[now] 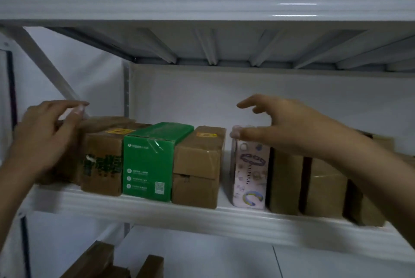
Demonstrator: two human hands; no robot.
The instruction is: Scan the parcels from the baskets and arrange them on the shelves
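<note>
Cardboard parcels [198, 165] are standing close together, saving room; I'm reaching with my left hand [42, 136] at nine o'clock and my right hand [285, 127] at three, both wide and empty.

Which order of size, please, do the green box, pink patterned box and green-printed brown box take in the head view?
1. green box
2. green-printed brown box and pink patterned box look alike; no ranking.

A white metal rack [224, 217] stands against a plain white wall [190, 98]. The upper shelf [157, 3] has ribs underneath and a glossy front edge streaked with light. A diagonal brace [45, 64] crosses the left end, near a perforated upright [126, 89].
</note>
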